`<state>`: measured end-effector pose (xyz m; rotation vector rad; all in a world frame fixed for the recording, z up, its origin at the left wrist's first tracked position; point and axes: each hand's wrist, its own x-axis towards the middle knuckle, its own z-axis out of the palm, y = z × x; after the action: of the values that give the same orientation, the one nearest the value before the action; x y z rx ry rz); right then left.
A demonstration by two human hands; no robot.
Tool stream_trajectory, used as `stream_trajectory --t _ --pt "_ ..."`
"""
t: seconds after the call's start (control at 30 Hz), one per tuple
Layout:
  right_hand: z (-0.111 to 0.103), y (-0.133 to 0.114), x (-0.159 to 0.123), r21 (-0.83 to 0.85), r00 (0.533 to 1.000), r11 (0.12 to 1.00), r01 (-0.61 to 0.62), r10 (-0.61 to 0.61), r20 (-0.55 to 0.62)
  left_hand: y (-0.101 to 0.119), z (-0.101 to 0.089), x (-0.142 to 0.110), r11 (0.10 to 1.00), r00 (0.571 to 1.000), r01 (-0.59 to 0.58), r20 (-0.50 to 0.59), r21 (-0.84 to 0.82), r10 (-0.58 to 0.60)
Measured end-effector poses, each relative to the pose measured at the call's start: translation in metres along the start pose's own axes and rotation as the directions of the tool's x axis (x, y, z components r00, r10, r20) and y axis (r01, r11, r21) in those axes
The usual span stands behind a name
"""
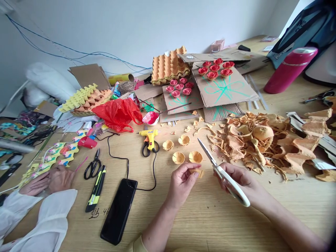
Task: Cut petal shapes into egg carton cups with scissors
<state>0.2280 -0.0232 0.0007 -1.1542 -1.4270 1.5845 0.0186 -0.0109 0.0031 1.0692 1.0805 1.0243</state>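
My left hand [183,182] is closed on a small tan piece of egg carton [198,173], pinched between thumb and fingers. In my right hand [233,178] is a pair of white-handled scissors [226,179], its blades pointing up and away to the left, apart from the carton piece. Just beyond my left hand sit cut egg-carton cups with petal-like edges: one cup [195,157] right behind the fingers, another [178,158] to its left, and two more [184,140] [168,145] farther back.
Carton scraps [249,140] are heaped at right, near a pink bottle [291,70]. Red paper-like flowers [212,75] stand on cardboard [228,91]. A yellow glue gun [149,136], black scissors [92,167], a cutter [96,189] and a phone [119,211] lie left. Another person's hands [56,178] rest at far left.
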Motion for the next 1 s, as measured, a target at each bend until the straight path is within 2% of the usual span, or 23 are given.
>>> stream_trajectory --t 0.07,0.13,0.23,0.33,0.43,0.6,0.77,1.0 --pt "-0.002 -0.001 -0.001 -0.133 0.997 0.990 0.055 -0.061 -0.040 0.000 0.002 0.001 0.999 0.999 -0.030 -0.022 0.034 0.031" --pt "-0.004 -0.004 -0.002 -0.283 0.991 0.955 0.094 -0.116 -0.062 -0.001 0.003 0.002 1.000 0.999 -0.007 -0.046 -0.017 0.006" --pt "-0.005 -0.009 -0.002 -0.470 0.984 0.872 0.137 -0.173 -0.035 -0.005 0.002 0.004 0.992 0.995 0.047 -0.087 -0.120 -0.058" --pt "-0.005 -0.012 -0.001 -0.576 0.980 0.801 0.162 -0.198 0.000 -0.006 -0.001 0.005 0.980 0.990 0.085 -0.095 -0.179 -0.104" --pt "-0.006 -0.011 0.000 -0.655 0.974 0.732 0.186 -0.225 0.025 -0.005 -0.002 0.006 0.969 0.988 0.119 -0.073 -0.216 -0.138" --pt "-0.007 -0.008 0.002 -0.737 0.958 0.623 0.263 -0.258 0.124 -0.005 -0.002 0.007 0.931 0.973 0.145 -0.123 -0.334 -0.196" --pt "-0.007 -0.006 0.005 -0.824 0.942 0.482 0.299 -0.287 0.174 -0.004 -0.003 0.008 0.908 0.975 0.136 -0.111 -0.395 -0.194" --pt "-0.006 -0.008 0.005 -0.872 0.944 0.403 0.277 -0.282 0.169 -0.004 -0.001 0.005 0.903 0.979 0.129 -0.095 -0.410 -0.183"
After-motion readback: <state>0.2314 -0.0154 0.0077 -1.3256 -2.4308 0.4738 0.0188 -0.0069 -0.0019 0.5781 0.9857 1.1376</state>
